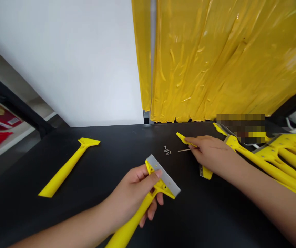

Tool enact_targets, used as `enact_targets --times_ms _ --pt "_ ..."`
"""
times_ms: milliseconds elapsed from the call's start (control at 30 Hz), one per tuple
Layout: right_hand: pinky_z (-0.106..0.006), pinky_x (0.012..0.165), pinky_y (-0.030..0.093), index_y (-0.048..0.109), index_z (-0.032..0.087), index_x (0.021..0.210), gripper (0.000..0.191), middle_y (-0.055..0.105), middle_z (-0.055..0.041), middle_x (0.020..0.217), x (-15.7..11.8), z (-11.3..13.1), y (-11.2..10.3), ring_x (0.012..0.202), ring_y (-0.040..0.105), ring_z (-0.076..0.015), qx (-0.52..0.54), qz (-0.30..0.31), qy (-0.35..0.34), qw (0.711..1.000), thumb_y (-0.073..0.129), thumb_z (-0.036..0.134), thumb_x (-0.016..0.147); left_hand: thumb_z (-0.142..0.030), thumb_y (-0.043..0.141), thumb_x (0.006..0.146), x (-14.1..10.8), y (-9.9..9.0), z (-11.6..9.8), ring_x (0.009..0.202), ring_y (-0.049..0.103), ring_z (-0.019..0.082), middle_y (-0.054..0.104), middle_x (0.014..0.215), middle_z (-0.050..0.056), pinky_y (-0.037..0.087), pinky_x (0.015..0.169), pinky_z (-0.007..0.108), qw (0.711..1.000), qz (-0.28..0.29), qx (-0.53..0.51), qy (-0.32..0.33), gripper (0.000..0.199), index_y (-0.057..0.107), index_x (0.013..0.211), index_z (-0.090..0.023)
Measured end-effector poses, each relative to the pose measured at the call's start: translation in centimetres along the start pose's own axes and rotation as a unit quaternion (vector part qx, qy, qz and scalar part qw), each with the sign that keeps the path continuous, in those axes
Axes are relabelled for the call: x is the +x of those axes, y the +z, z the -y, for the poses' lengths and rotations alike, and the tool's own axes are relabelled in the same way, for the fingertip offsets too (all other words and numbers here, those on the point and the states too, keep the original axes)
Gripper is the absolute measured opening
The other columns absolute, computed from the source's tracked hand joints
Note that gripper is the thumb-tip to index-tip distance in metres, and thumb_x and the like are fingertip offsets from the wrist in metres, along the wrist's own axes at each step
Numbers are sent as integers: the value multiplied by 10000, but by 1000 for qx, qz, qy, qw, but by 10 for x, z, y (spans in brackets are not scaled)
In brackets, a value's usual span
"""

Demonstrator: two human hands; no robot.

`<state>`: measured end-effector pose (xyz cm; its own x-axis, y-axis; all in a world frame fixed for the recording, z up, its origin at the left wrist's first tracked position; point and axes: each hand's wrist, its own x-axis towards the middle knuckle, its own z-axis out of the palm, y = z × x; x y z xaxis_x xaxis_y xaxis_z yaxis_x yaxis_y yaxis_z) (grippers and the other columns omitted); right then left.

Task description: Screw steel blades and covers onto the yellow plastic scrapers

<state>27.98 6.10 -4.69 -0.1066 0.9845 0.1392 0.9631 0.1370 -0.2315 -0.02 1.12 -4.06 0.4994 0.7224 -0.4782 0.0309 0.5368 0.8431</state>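
A: What is the left hand (134, 193) holding?
B: A yellow scraper (160, 179) with a silver blade, up above the table. The hand is closed on it.
A: And the right hand (212, 155)?
B: It is closed too. Its fingers (191, 140) pinch a small yellow piece (182, 138), beside a thin stick (186, 150).
A: What is near them?
B: Tiny screws (166, 150) sit on the black table (85, 224). One more scraper (67, 167) lies well apart, and a pile of scrapers (279, 162) is on the right.

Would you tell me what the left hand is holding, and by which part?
The left hand holds a yellow scraper by its head, just behind the metal blade.
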Motion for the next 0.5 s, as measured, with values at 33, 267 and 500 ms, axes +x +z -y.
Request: enact_targets --times_ms 33,267,500 --pt "-470 993 449 766 261 1226 344 776 -106 1073 1 0 1 1119 661 -344 -8 2 -4 1000 545 274 962 -592 649 959 0 0 0 380 562 103 689 661 2 426 292 157 1000 2 2 -1 391 609 906 -206" --pt "-439 874 442 713 225 986 297 728 -124 1020 15 0 2 1059 632 -354 0 -5 48 999 661 507 907 -574 637 971 -1 -1 1 390 568 106 672 659 -12 426 298 161 1000 16 27 -6 364 614 934 -213" --pt "-314 663 410 629 237 877 201 704 -43 870 29 -7 10 776 628 -215 135 52 93 985 773 354 798 -569 651 963 -2 2 0 390 562 101 675 663 -13 416 301 156 999 4 41 -2 360 612 930 -212"
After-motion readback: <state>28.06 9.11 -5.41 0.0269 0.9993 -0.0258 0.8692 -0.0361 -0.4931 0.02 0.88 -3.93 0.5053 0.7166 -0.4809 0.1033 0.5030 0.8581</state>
